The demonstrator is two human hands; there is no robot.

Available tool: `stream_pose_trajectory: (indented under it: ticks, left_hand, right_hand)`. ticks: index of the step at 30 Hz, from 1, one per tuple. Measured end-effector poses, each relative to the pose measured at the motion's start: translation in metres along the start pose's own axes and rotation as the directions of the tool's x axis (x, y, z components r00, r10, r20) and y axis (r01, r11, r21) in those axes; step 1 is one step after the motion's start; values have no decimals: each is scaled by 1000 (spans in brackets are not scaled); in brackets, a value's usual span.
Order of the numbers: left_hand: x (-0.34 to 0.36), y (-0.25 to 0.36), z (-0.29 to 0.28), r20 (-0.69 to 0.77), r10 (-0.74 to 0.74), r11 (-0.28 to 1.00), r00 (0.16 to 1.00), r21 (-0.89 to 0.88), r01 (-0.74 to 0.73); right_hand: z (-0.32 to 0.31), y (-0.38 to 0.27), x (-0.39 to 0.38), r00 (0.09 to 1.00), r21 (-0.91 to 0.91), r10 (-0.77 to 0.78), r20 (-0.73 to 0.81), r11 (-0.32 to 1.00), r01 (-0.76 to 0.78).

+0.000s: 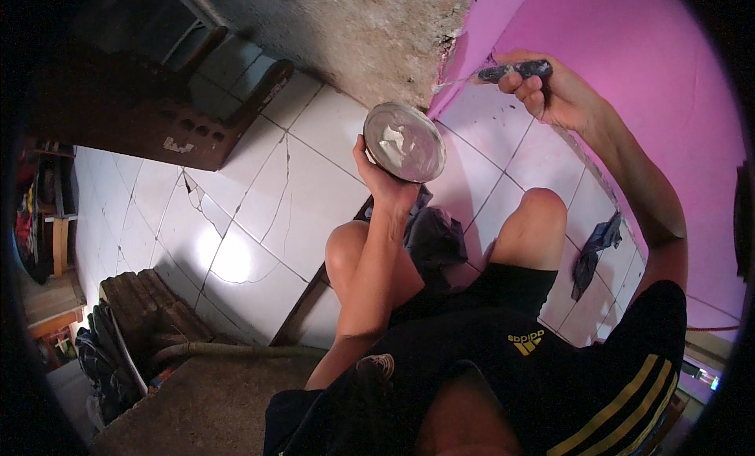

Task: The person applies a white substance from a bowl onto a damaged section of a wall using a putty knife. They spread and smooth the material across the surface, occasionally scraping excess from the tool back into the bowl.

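My left hand (384,182) supports a round metal plate (427,145) from beneath, tilted, with its fingers partly hidden behind it. A smear of white paste (395,141) lies in the middle of the plate. Up and to the right, my right hand (565,93) is closed around the dark, paste-smudged handle of a putty knife (515,71). Its thin blade points left at the edge where the pink wall (629,71) meets a rough, bare plaster wall (370,31); whether it touches there I cannot tell.
White floor tiles (259,189), some cracked, spread below the walls. A dark wooden piece of furniture (197,134) stands at the upper left. Dark cloths lie between my legs (440,240) and by the pink wall (596,251). Brown blocks (145,310) sit at the lower left.
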State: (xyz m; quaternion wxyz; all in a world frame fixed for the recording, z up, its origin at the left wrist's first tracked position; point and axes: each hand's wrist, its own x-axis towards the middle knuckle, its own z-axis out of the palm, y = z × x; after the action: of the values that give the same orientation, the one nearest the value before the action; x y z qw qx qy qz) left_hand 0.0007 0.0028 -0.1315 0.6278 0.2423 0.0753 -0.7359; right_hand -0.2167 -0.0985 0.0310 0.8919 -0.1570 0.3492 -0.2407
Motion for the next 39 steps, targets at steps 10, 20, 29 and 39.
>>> stream_pose_trajectory:
  ticks: [10, 20, 29, 39]
  left_hand:
    - [-1, 0, 6, -1, 36, 999, 999, -17, -36]
    - [3, 0, -2, 10, 24, 1000, 1000, -15, -24]
    - [-1, -1, 2, -15, 8, 1000, 1000, -22, -8]
    - [-1, -1, 3, 0, 2, 1000, 1000, 3, -2]
  right_hand:
    - [13, -9, 10, 998, 257, -37, 47, 966, 24]
    - [24, -8, 8, 996, 361, -79, 37, 931, 61]
    - [21, 8, -17, 986, 247, -136, 93, 963, 109]
    - [9, 47, -14, 997, 162, -56, -62, 985, 65]
